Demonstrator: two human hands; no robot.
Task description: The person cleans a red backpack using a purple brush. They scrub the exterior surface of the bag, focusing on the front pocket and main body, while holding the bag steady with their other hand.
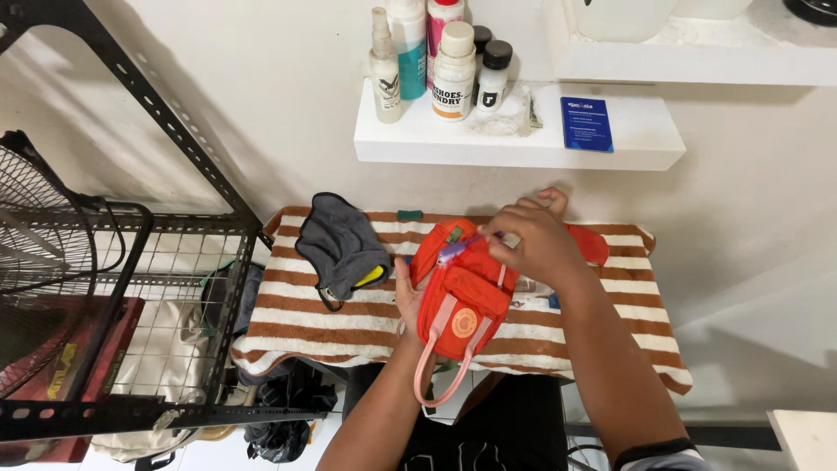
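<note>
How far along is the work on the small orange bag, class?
Done: the striped towel is spread out and a grey cloth lies beside. In hand: the left hand steadies the orange bag while the right hand works a small tool at its top. Left: cannot tell.

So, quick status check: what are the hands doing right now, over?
Left hand steadies the small orange bag from its side. Right hand holds a pale brush-like tool against the bag's top. Grey cloth lies beside on the striped towel, not obstructing.
</note>
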